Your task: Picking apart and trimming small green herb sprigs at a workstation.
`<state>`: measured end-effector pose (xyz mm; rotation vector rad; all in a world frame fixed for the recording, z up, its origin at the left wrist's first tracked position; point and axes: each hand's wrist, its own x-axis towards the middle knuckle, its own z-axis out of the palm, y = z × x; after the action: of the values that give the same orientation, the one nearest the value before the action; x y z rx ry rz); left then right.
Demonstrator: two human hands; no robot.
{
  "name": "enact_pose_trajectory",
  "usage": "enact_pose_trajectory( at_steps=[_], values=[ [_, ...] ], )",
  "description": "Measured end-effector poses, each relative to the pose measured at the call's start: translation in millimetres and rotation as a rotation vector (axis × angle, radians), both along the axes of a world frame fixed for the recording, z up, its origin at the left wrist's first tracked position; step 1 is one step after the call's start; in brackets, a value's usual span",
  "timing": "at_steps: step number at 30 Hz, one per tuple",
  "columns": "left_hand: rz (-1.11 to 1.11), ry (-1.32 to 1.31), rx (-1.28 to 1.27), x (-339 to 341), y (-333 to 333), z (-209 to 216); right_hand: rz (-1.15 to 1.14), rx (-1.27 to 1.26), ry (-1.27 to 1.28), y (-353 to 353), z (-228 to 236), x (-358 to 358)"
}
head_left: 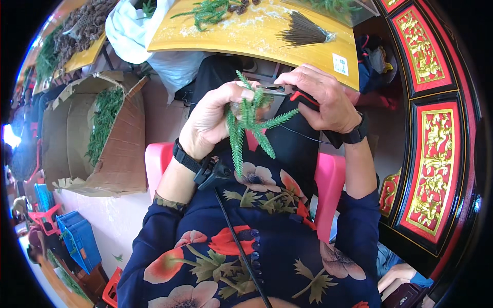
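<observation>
My left hand [213, 113] is closed around the top of a green artificial pine sprig [248, 118], whose needled branches hang down and fan out over my lap. In my right hand [326, 95] is a pair of pliers [306, 98] with red and black handles, its metal jaws pointing left at the sprig's top. The jaws meet the sprig close to my left fingertips; what they grip there is too small to make out. A thin dark wire [303, 135] runs to the right below my hands.
Ahead stands a yellow wooden table [231, 38] bearing green sprigs [208, 14] and a bundle of dark wire stems [304, 31]. A cardboard box [120, 146] with greenery lies at left. A pink chair [330, 185] surrounds me; carved red-and-gold panels [430, 169] line the right.
</observation>
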<state>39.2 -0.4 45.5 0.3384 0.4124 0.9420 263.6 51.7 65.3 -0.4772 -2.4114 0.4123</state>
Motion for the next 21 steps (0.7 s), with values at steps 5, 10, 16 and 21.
enact_pose_trajectory(
  at_steps=[5,10,16,21],
  values=[
    [-0.124,-0.203,0.092,-5.0,7.6,-12.7,-0.009,-0.068,0.001,-0.7,-1.9,0.9],
    [-0.169,-0.165,0.119,-6.3,10.0,-16.5,0.0,-0.046,0.025,-2.0,-2.5,-1.1],
    [-0.128,-0.121,0.07,-6.0,6.4,-14.8,0.024,-0.042,0.004,-1.8,-0.5,-2.7],
    [-0.1,-0.02,0.076,-6.1,6.8,-10.6,-0.048,-0.019,0.013,-4.3,3.6,-3.4]
  ],
)
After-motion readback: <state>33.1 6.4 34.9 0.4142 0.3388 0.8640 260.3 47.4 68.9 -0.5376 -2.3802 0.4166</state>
